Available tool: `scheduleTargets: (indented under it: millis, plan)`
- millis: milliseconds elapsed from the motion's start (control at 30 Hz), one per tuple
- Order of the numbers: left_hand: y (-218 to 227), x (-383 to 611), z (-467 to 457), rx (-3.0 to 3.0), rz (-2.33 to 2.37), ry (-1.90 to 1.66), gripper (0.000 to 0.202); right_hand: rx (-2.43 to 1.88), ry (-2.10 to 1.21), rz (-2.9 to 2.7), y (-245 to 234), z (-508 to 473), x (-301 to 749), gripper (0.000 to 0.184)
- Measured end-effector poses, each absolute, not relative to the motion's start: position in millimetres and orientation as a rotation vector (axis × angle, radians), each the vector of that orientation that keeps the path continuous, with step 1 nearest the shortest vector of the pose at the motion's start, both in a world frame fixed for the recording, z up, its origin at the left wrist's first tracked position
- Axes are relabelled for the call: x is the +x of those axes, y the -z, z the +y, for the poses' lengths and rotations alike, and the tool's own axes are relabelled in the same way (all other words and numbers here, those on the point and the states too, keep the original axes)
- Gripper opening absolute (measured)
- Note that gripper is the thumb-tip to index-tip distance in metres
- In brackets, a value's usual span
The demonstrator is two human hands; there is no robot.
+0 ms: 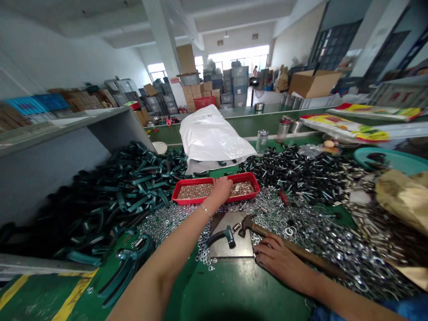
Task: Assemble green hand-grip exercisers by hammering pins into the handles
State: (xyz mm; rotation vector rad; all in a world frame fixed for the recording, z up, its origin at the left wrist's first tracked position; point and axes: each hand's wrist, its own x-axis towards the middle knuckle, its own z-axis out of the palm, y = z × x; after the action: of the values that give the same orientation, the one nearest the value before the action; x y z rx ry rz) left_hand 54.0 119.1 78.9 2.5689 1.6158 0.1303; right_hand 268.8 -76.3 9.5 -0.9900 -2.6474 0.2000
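Note:
My left hand (pixel 222 187) reaches over the divide between two red trays (pixel 249 196). Its fingers are bent together at the right tray, which holds small metal pins; the fingertips are hidden. Tiny coppery parts (pixel 195 191) fill the left tray. My right hand (pixel 276 256) lies with fingers extended at the right edge of a metal plate (pixel 219 253), against the wooden handle of a claw hammer (pixel 265 231). On the plate rest a green handle piece with a dark end (pixel 223 237) and a short metal cylinder (pixel 237 226).
Green handle pieces (pixel 133 178) pile up at left, with assembled ones (pixel 129 267) nearer. Washers (pixel 294 225) and black-headed bolts (pixel 294 171) spread at right. A white sack (pixel 214 136) stands behind the trays. A red-handled screwdriver (pixel 284 197) lies among washers.

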Motion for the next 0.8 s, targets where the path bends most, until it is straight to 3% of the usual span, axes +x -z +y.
scheduleTargets:
  millis: [200, 367, 500, 633, 800]
  plan:
    - [-61.7, 52.6, 155.3, 2.521, 1.618, 0.138, 0.031, -1.307, -0.072, -2.427, -17.3, -62.9, 293.2, 0.026]
    - [-48.5, 50.5, 157.3, 2.526, 1.619, 0.152, 0.020, -1.459, -0.050, -2.507, -5.5, -48.2, 306.6, 0.021]
    - [-47.3, 54.4, 158.4, 2.513, 1.595, 0.113, 0.019, -1.629, -0.376, -2.488, -13.2, -28.4, 297.9, 0.020]
    - [-53.7, 51.1, 156.3, 2.488, 1.599, -0.022, 0.016, -1.616, -1.028, -2.281, -36.4, -11.6, 295.4, 0.019]
    - [-71.3, 41.2, 119.8, 2.445, 1.586, -0.399, 0.019, -1.527, -1.260, -1.819, -39.9, -34.8, 291.6, 0.020]
